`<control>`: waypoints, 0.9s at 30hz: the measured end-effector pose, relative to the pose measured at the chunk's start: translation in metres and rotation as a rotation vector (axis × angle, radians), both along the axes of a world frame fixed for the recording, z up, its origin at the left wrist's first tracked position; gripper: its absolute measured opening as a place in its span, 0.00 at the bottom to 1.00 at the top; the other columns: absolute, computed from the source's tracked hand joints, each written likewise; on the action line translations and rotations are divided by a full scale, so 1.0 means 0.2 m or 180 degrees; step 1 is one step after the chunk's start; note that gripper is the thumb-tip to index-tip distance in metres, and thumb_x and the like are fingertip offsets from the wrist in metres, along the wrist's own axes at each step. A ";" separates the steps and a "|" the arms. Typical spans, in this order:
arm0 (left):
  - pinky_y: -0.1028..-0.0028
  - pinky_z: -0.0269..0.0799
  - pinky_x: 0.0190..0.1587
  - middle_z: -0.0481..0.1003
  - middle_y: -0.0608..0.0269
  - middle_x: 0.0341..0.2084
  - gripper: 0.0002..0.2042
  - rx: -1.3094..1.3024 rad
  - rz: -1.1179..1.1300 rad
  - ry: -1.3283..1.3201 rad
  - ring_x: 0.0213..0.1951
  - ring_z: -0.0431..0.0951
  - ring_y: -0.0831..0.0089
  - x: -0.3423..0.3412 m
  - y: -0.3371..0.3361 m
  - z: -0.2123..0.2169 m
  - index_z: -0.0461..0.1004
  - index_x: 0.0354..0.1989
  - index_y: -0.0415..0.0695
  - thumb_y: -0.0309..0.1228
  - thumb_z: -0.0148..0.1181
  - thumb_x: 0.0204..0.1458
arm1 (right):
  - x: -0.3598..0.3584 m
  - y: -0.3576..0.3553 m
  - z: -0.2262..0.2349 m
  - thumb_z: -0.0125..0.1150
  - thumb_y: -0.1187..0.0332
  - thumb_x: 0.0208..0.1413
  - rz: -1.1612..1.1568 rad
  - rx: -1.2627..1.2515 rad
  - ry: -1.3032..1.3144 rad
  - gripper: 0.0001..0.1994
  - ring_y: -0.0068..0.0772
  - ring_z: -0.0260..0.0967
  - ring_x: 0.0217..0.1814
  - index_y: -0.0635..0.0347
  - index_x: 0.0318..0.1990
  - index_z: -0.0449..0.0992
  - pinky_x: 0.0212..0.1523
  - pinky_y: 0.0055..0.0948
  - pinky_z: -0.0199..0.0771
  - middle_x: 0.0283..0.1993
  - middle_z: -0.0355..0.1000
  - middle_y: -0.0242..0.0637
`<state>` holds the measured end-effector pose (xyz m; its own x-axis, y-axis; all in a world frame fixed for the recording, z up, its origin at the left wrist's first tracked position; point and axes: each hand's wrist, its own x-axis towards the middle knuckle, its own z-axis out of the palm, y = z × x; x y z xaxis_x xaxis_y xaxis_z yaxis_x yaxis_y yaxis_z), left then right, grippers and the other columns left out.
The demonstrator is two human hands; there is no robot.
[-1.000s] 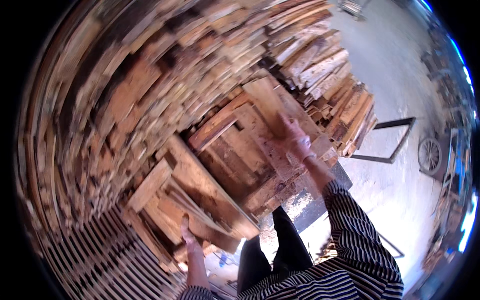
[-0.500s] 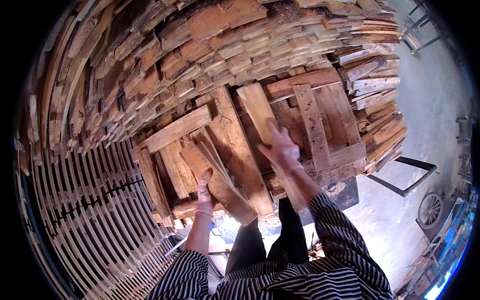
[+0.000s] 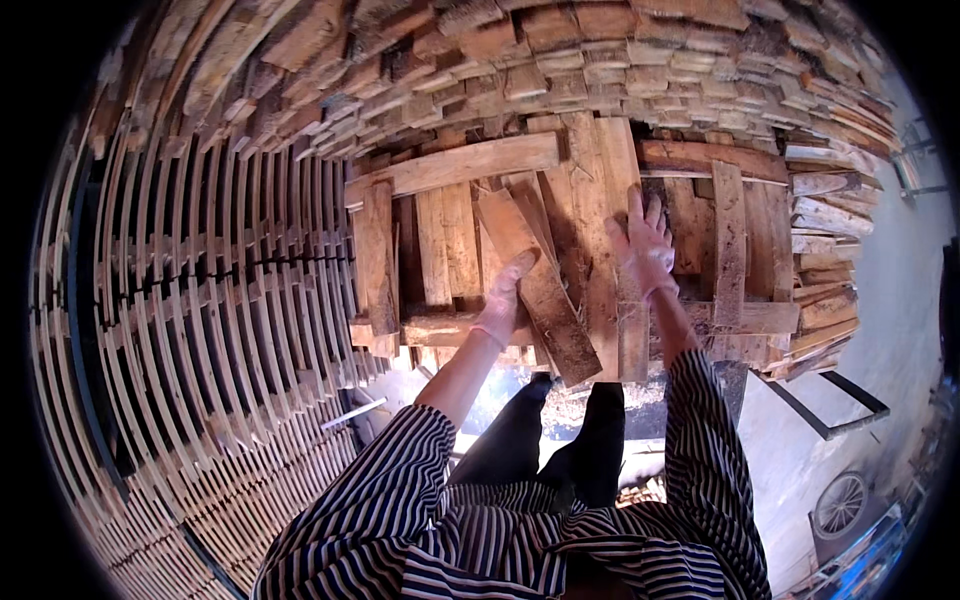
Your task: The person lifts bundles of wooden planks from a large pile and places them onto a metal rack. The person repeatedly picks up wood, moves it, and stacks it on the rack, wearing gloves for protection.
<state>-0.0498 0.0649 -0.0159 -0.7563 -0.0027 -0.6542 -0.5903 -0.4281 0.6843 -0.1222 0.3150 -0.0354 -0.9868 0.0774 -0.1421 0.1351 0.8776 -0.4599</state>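
Note:
My left hand (image 3: 508, 290) is closed on a short rough wooden board (image 3: 540, 285), its thumb along the board's left edge. This board slants across other boards, its lower end sticking out toward me. My right hand (image 3: 645, 245) has its fingers spread and rests at the right edge of a pale plank (image 3: 617, 180). The plank lies straight, beside another wide plank (image 3: 580, 190), across a layer of boards on the stack. Both hands seem to wear thin pale gloves. The fingers of my left hand under the board are hidden.
A tall pile of boards (image 3: 540, 80) rises behind the layer. Crosswise boards (image 3: 470, 165) and an upright slat (image 3: 728, 240) lie on it. Racks of thin slats (image 3: 230, 300) fill the left. At right are a black metal frame (image 3: 825, 405) and a spoked wheel (image 3: 840, 505).
My right hand has set its plank down straight beside the wide plank and its fingers have spread. My left hand keeps hold of the slanted board. The whole view has shifted.

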 end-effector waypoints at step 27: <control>0.55 0.73 0.63 0.71 0.34 0.62 0.39 -0.5777 -0.1606 0.0509 0.65 0.70 0.45 -0.21 -0.13 0.45 0.65 0.67 0.35 0.45 0.72 0.53 | 2.88 0.38 0.21 0.66 0.58 0.53 -0.4945 -0.2480 -0.2428 0.33 0.49 0.75 0.58 0.61 0.65 0.68 0.55 0.42 0.76 0.54 0.75 0.54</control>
<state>-0.0920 0.0396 0.0737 -0.9516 -0.3036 -0.0470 -0.3069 0.9464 0.1003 0.4546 0.3918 0.0075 0.1653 0.4244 -0.8903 0.8290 -0.5488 -0.1077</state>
